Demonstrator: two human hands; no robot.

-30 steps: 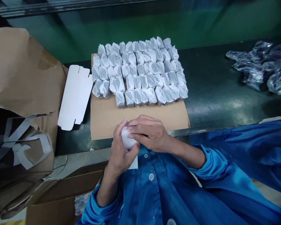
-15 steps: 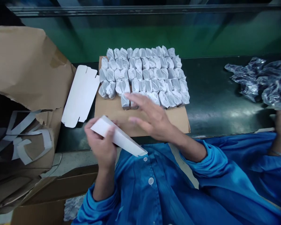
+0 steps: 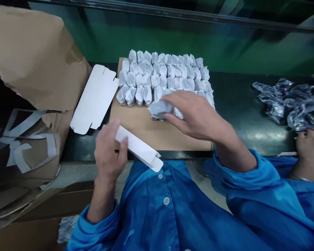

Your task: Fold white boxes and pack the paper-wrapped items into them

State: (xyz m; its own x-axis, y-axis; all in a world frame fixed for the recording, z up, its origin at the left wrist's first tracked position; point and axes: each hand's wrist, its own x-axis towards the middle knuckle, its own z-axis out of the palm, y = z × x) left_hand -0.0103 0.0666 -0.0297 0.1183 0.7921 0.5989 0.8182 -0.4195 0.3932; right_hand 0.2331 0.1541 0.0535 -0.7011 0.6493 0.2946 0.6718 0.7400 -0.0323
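My left hand (image 3: 110,150) is closed around one end of a narrow white carton (image 3: 138,146). The carton's near end points at my body, and its end flaps stand open. In my right hand (image 3: 199,113), a small tissue-wrapped item (image 3: 161,109) is pinched between thumb and fingers; what lies inside the wrapping is hidden. It hangs over the front of a cardboard sheet (image 3: 136,129). Behind it, rows of similar wrapped items (image 3: 140,80) stand close together on the sheet, partly covered by my right hand.
Flat white carton blanks (image 3: 95,99) lie left of the sheet. A big brown cardboard box (image 3: 36,59) with white paper scraps (image 3: 28,150) stands at far left. Crumpled clear plastic (image 3: 290,101) lies at right, near another person's hand (image 3: 310,146). A lower box (image 3: 28,233) sits at bottom left.
My right hand has taken hold of a wrapped item from the front of the rows and moved right. My left hand has turned the carton so its flapped end shows. The view has shifted slightly.
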